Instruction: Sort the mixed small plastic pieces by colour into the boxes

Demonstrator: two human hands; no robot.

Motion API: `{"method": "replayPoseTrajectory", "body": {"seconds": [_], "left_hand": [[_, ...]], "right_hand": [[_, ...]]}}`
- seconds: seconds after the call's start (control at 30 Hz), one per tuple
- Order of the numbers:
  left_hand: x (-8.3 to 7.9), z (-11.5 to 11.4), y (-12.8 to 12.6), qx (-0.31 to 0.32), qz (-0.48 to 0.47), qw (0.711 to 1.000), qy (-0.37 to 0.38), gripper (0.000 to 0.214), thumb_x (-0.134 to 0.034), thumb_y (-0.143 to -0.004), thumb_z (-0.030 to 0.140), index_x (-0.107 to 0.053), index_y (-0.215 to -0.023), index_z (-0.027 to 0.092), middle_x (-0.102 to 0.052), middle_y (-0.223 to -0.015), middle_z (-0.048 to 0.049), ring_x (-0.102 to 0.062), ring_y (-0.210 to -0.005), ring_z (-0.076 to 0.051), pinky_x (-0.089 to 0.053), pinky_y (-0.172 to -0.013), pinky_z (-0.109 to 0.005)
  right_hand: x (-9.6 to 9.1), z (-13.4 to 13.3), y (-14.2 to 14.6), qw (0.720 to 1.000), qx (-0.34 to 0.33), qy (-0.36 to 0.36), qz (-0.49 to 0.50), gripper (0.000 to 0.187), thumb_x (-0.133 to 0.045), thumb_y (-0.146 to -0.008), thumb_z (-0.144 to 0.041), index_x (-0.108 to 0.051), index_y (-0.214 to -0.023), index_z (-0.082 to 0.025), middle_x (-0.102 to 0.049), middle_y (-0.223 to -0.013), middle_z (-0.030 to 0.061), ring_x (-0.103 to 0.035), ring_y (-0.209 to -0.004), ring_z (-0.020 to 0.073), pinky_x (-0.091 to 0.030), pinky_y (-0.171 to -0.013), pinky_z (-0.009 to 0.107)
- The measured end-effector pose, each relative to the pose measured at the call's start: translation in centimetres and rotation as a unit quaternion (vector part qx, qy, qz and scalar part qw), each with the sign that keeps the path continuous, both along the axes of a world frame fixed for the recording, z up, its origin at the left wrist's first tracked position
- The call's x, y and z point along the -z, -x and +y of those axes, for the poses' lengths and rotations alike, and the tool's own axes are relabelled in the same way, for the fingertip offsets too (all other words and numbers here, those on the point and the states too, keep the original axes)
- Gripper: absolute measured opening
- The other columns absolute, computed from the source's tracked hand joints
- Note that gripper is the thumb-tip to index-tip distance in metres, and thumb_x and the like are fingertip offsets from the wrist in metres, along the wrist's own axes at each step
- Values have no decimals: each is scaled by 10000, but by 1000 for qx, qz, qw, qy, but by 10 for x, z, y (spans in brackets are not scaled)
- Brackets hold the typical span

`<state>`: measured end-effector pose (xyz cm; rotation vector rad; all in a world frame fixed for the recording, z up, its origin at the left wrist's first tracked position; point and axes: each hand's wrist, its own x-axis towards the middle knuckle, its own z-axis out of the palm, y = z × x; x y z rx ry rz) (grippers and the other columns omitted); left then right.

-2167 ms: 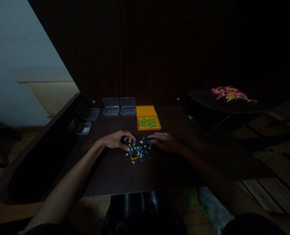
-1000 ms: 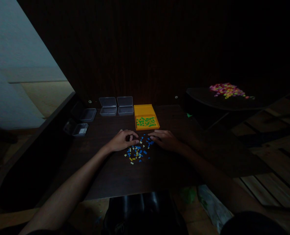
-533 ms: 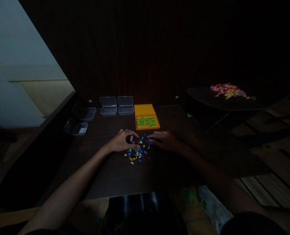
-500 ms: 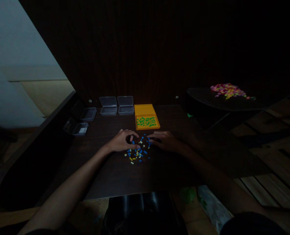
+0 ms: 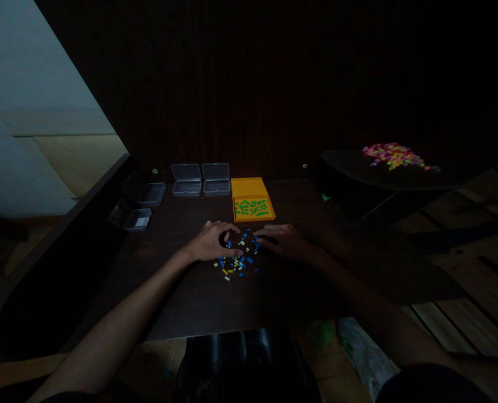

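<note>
Small blue, white and yellow building bricks (image 5: 249, 259) lie scattered on the dark wooden desk (image 5: 198, 302). At the left of this pile is my left hand (image 5: 212, 240), its thumb and forefinger spread in a curve around some of the bricks. Across from it, my right hand (image 5: 283, 240) rests at the right edge of the pile with its fingers stretched toward a few blue bricks. Neither hand shows a brick in its grip. Just beyond both hands stands an open yellow box (image 5: 249, 187) with green bricks (image 5: 252, 207) in its tray.
Two open clear plastic boxes (image 5: 187, 188) (image 5: 216, 187) stand against the back panel. More clear boxes (image 5: 152, 193) (image 5: 139, 220) are near the left side wall. A heap of pink, red and yellow pieces (image 5: 395, 155) lies on a dark shelf at the right.
The view has shifted very slightly. Both hands and the bricks stay almost where they were.
</note>
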<state>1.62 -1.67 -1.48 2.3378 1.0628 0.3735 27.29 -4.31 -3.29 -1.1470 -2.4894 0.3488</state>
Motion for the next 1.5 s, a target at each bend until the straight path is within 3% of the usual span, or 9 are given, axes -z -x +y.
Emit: {"method": "replayPoseTrajectory", "body": {"seconds": [0.77, 0.97, 1.1, 1.27, 1.5], "left_hand": [[1, -10, -10, -26, 66, 994, -78, 565, -655, -690, 572, -571, -1133, 231, -655, -1114, -54, -580, -1012, -269, -356, -928, -431], [1, -9, -8, -18, 46, 996, -80, 558, -653, -698, 595, -594, -1106, 220, -667, -1033, -50, -596, -941, -252, -383, -873, -410], [1, -5, -5, -28, 8, 998, -49, 430, -534, -836, 543, -615, -1075, 195, -656, -806, -15, -615, -793, -197, -422, -809, -361], [10, 2, -2, -49, -72, 994, -68, 276, -431, -924, 337, -608, -1064, 178, -662, -953, -47, -619, -875, -184, -467, -826, -331], [18, 7, -1, -102, -99, 978, -150, 321, -515, -894, 340, -550, -1170, 180, -588, -961, -52, -583, -876, -182, -492, -824, -326]], "right_hand": [[2, 0, 0, 1000, 10, 12, -13, 323, -451, -948, -390, -654, -1146, -234, -694, -1057, 58, -644, -959, 194, -460, -823, 305], [1, 0, -1, 1000, -5, 20, 9, 318, -482, -934, -383, -651, -1154, -228, -698, -1073, 56, -651, -962, 194, -471, -838, 311], [2, 1, -2, 999, -7, 17, 28, 308, -475, -937, -364, -653, -1148, -229, -704, -1079, 48, -651, -976, 184, -470, -858, 298], [4, 2, -3, 999, 38, -16, 31, 287, -477, -929, -342, -668, -1116, -237, -711, -1049, 42, -652, -943, 180, -473, -832, 294], [-2, 15, -14, 979, 159, -95, 85, 287, -479, -906, -328, -701, -1014, -182, -632, -755, 43, -576, -669, 152, -434, -631, 259]]}}
